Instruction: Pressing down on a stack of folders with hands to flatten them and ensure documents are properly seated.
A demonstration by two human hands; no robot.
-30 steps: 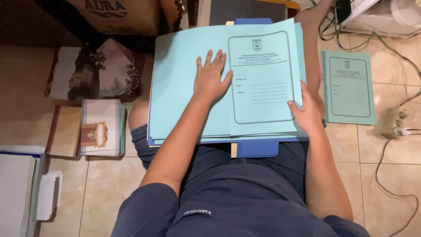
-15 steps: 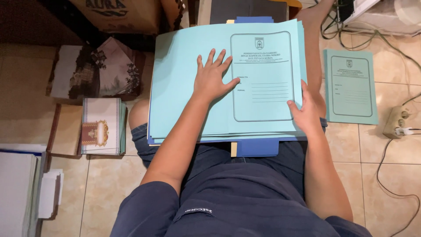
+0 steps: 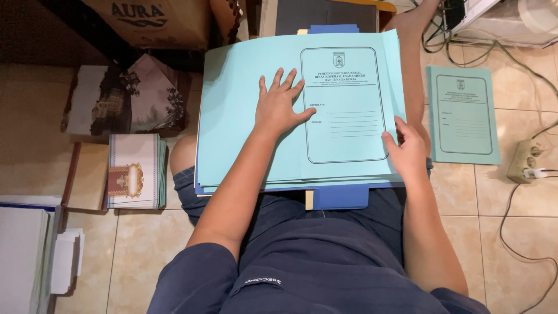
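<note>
- Light-blue paper folders (image 3: 250, 116) form a stack on the seated person's lap; the top one lies face up, with a printed frame and a small crest on its right half.
- Left hand (image 3: 281, 104): flat, palm down, fingers spread on the top folder near its middle fold. Pressing, not gripping.
- Right hand (image 3: 407, 148): at the stack's right edge near the lower corner, fingers curled round the edge of the top sheets, thumb on top. A light pinch on the folder edge; how many sheets it takes, cannot tell.
- Under the stack a darker blue folder (image 3: 340, 197) sticks out toward the person's body, with a yellowish slip just beside it.
- One single folder (image 3: 463, 113) of the same light blue lies apart on the tiled floor (image 3: 145, 250), to the person's right.
- Also on the floor: a power strip (image 3: 526, 160) with cables at right; a stack of patterned printed cards (image 3: 133, 170) at left; a cardboard box (image 3: 154, 20) at the top.
- Judgement on progress: one folder set aside, the bulk still on the lap, so the sorting looks early; most of the stack appears left to handle.
</note>
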